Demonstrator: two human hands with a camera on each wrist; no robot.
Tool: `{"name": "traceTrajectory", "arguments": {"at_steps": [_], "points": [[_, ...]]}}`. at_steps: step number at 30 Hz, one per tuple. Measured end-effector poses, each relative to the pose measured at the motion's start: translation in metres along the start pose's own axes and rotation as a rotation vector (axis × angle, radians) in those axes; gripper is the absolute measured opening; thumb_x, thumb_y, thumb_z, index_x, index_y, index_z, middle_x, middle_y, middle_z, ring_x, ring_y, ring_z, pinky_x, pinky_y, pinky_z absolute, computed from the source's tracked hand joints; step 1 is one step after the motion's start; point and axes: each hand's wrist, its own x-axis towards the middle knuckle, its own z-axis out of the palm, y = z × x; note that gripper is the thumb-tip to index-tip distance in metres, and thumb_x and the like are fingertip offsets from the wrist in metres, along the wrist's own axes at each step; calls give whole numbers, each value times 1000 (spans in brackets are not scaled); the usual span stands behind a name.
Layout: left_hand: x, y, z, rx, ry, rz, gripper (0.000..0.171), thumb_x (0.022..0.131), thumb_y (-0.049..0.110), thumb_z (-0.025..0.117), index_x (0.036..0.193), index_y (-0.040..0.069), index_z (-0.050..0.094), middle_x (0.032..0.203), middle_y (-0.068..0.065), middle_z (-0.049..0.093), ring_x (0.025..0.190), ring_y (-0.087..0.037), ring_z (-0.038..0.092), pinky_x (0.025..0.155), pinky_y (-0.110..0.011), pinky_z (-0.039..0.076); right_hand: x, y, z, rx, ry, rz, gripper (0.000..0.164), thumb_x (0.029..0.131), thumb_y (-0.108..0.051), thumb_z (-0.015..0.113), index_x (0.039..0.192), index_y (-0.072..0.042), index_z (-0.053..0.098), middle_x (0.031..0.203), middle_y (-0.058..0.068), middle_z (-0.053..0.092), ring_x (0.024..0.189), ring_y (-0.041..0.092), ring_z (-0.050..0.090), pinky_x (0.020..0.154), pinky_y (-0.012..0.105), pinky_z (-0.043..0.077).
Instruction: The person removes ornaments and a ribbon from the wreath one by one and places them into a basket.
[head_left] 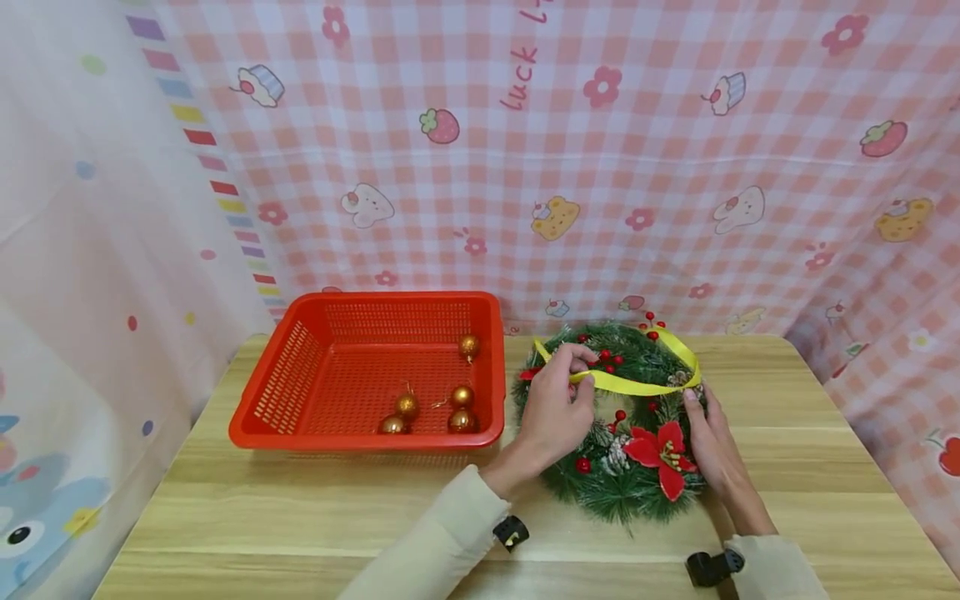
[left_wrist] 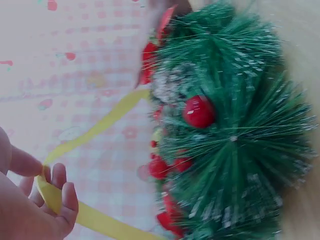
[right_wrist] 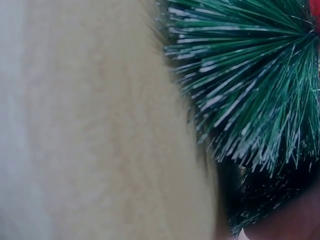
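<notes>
A green Christmas wreath (head_left: 637, 500) lies on the table, trimmed with red berries, pinecones and a red poinsettia (head_left: 662, 454). A yellow ribbon (head_left: 630, 384) loops across its upper part. My left hand (head_left: 557, 412) pinches the ribbon above the wreath's left side; in the left wrist view the ribbon (left_wrist: 107, 120) runs from the fingertips of that hand (left_wrist: 37, 200) to the wreath (left_wrist: 232, 137). At the wreath's right edge, my right hand (head_left: 716, 446) grips it, thumb near the ribbon. Pine needles (right_wrist: 250, 85) fill the right wrist view's upper right, with that hand mostly hidden.
Left of the wreath stands a red plastic basket (head_left: 375, 443) holding several gold ball ornaments (head_left: 462, 420). The wooden table (head_left: 300, 517) meets a pink checked cloth (head_left: 450, 192) behind, and a white printed cloth (head_left: 75, 250) hangs at the left.
</notes>
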Motion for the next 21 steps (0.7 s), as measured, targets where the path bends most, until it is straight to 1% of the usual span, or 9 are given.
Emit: {"name": "traceTrajectory", "arguments": {"at_steps": [3, 6, 10, 13, 16, 19, 21], "points": [[1, 6, -8, -65, 35, 20, 20, 99, 5, 52, 117, 12, 55, 100, -3, 56, 65, -10, 46, 64, -22, 43, 0, 0, 0, -3, 8, -10, 77, 104, -58, 18, 159, -10, -8, 162, 27, -4, 148, 49, 0, 113, 69, 7], [3, 12, -17, -114, 60, 55, 20, 98, 2, 51, 117, 9, 54, 100, -5, 54, 76, -11, 51, 71, -23, 47, 0, -1, 0, -8, 11, -6, 76, 104, -57, 17, 159, -11, -8, 162, 28, -4, 147, 50, 0, 113, 68, 7], [6, 20, -32, -161, 93, 95, 20, 98, 0, 50, 117, 7, 52, 101, -9, 55, 84, -20, 56, 76, -26, 49, -1, -1, -1, -16, 4, 10, 77, 103, -59, 17, 159, -12, -9, 162, 27, -5, 147, 50, -1, 113, 69, 6], [8, 25, -44, -187, 125, 122, 19, 98, 0, 50, 117, 3, 52, 103, -11, 59, 85, -26, 59, 76, -29, 50, -1, -1, -1, -24, -1, 23, 78, 103, -60, 16, 159, -13, -10, 162, 28, -6, 147, 51, -1, 113, 69, 7], [10, 30, -56, -211, 149, 140, 19, 98, -1, 50, 117, 2, 51, 104, -12, 61, 86, -23, 62, 80, -32, 51, -1, -1, -1, -27, -4, 36, 79, 102, -61, 16, 158, -13, -10, 162, 27, -7, 147, 51, -2, 113, 69, 7], [10, 35, -69, -225, 170, 159, 19, 97, -2, 51, 116, 3, 50, 101, -12, 60, 85, -18, 63, 81, -34, 52, -1, -1, -1, -30, -13, 47, 79, 102, -62, 16, 158, -13, -12, 162, 27, -8, 147, 50, -3, 113, 69, 7], [10, 39, -77, -239, 190, 180, 20, 96, -4, 51, 115, 2, 50, 100, -13, 60, 85, -18, 63, 82, -40, 54, -1, -2, -1, -32, -19, 48, 80, 102, -62, 16, 158, -13, -13, 162, 27, -9, 147, 51, -3, 112, 70, 7]]}}
